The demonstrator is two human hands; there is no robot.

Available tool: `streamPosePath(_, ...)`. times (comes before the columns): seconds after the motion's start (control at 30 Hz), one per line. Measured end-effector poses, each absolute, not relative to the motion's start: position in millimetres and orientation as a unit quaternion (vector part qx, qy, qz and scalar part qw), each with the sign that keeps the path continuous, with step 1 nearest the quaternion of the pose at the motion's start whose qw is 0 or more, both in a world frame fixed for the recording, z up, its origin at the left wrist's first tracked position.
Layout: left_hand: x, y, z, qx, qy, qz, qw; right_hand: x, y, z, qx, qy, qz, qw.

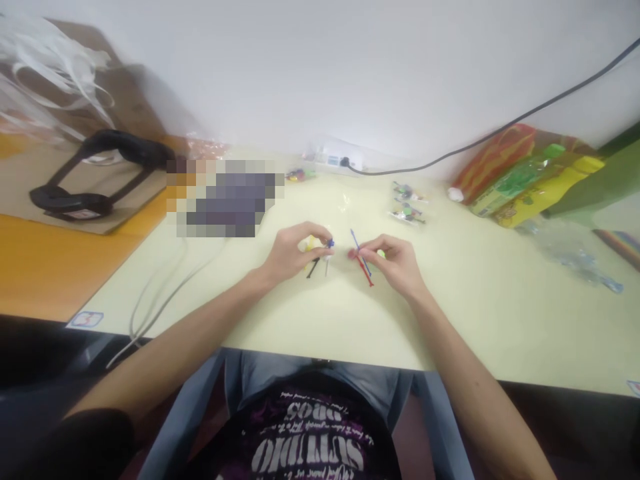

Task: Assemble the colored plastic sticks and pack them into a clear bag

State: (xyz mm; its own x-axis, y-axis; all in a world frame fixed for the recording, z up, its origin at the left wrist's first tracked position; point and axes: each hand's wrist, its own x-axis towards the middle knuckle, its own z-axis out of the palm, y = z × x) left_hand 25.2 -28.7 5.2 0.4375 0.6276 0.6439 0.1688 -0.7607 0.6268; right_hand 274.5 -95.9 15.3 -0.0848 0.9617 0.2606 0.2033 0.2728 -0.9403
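My left hand (295, 250) is closed in a pinch on a small blue plastic piece (331, 243). Under and beside its fingers lie a black stick-like piece (313, 268), a pale piece (327, 265) and something yellow (311, 241). Across from it, my right hand (393, 259) pinches a thin blue plastic stick (355, 240), which slants between thumb and fingertips. A red stick-like piece (365, 272) lies below these fingertips, near a round pinkish piece (352, 254). A bit of green (382, 254) shows behind the right fingers.
Clear bags of small coloured parts (407, 212) lie behind my right hand. At the back are a power strip (337, 157) with a dark cable and, to the right, a green bottle (520, 180) and a yellow packet (545, 193). A black frame-like object (75, 200) and pale cables (165, 303) are leftward.
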Motion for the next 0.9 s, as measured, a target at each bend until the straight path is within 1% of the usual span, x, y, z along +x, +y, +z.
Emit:
streamPosePath(0.07, 29.9, -29.5, 7.9, 0.809, 0.240, 0.468, 0.261, 272.4, -95.0, 11.7, -0.447, -0.581, 0.448, 0.513)
streamPosePath(0.13, 36.2, -27.7, 12.8, 0.818, 0.224, 0.459, 0.265, 270.7, -93.6, 8.1, -0.436, -0.549, 0.480, 0.527)
streamPosePath(0.27, 51.9, -19.7, 23.3, 0.841, 0.183, 0.447, 0.244, 269.8, -90.3, 6.4, -0.419, -0.511, 0.506, 0.554)
streamPosePath(0.4, 62.8, -18.6, 17.7, 0.820, 0.184, 0.502, 0.202, 271.6, -88.3, 9.5, -0.398, -0.485, 0.535, 0.566)
streamPosePath(0.47, 63.4, -23.4, 9.3, 0.821, 0.181, 0.510, 0.179, 272.1, -88.2, 8.8, -0.394, -0.484, 0.538, 0.566)
streamPosePath(0.67, 58.5, -38.9, -2.1, 0.853, 0.158, 0.476, 0.146, 267.9, -88.2, 2.6, -0.387, -0.494, 0.560, 0.540)
streamPosePath(0.9, 54.7, -31.7, 1.5, 0.809, 0.189, 0.535, 0.154, 261.0, -67.8, 17.1, -0.367, -0.532, 0.557, 0.522)
